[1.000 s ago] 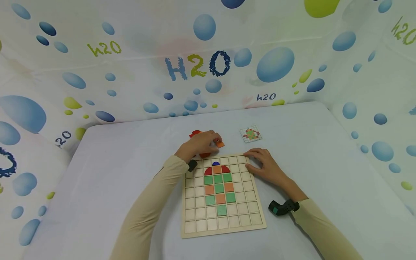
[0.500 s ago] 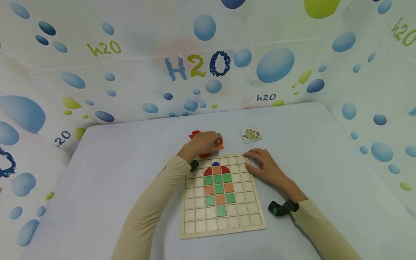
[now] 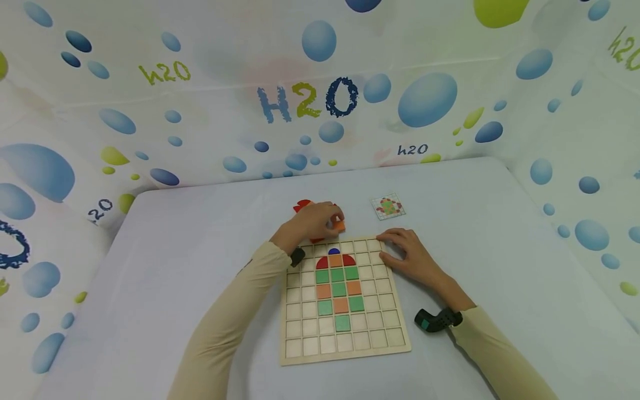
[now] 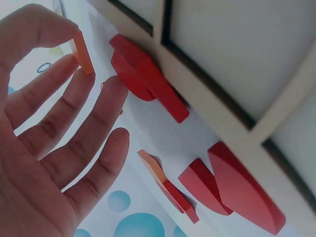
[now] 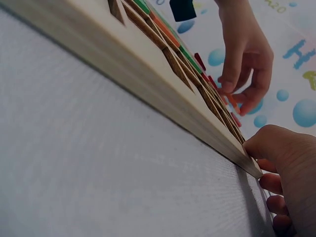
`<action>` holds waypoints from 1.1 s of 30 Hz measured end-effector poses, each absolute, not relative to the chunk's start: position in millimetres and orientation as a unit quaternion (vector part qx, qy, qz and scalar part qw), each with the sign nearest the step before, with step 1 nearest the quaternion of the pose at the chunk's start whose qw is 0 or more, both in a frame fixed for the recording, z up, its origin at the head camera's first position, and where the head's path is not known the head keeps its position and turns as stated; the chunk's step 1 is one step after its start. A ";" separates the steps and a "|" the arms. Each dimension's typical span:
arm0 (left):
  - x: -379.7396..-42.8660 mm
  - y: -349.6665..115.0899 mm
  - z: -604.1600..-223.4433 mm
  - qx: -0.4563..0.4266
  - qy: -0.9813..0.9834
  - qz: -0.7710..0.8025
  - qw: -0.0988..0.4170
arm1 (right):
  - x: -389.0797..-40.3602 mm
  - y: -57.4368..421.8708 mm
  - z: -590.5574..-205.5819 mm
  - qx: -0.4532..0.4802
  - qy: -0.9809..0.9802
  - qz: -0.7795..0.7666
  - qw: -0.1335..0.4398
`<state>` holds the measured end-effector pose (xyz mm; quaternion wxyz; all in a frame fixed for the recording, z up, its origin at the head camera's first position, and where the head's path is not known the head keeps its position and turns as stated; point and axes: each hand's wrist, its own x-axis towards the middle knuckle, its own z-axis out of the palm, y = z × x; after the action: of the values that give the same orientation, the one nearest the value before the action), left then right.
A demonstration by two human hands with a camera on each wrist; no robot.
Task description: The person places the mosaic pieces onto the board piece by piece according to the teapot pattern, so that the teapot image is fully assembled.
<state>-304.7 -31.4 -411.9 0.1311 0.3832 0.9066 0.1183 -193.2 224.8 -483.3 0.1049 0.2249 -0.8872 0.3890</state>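
My left hand (image 3: 316, 219) is just beyond the far edge of the wooden grid board (image 3: 345, 343). It pinches a small orange square tile (image 4: 82, 53) between thumb and fingertips, held on edge. Red rounded pieces (image 4: 244, 187) lie around and partly under this hand, beside the board. With thumb and fingers around it, my right hand (image 3: 409, 254) holds the board's far right corner. Set in the cells are green tiles (image 3: 338, 289), orange tiles (image 3: 340, 305), dark red quarter-round pieces (image 3: 348, 260) and a blue half-round piece (image 3: 334, 251).
A small printed card (image 3: 388, 206) with a coloured grid pattern lies past the board, right of the left hand. More red pieces (image 3: 302, 205) show behind that hand. A white cloth (image 3: 165, 266) covers the table, and a printed curtain (image 3: 225, 55) hangs behind.
The orange tile has turned slightly in the left hand's fingertips. The right hand stays at the board's corner, and the head view has shifted a little.
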 end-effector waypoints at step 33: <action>-258.4 -40.0 -409.5 0.461 0.878 0.109 0.061 | -193.9 225.2 -483.0 0.218 -0.888 0.395 0.088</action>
<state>-258.4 -40.0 -409.5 0.0608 0.4613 0.8784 0.1090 -193.9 225.2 -483.0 0.0883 0.2175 -0.8882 0.3949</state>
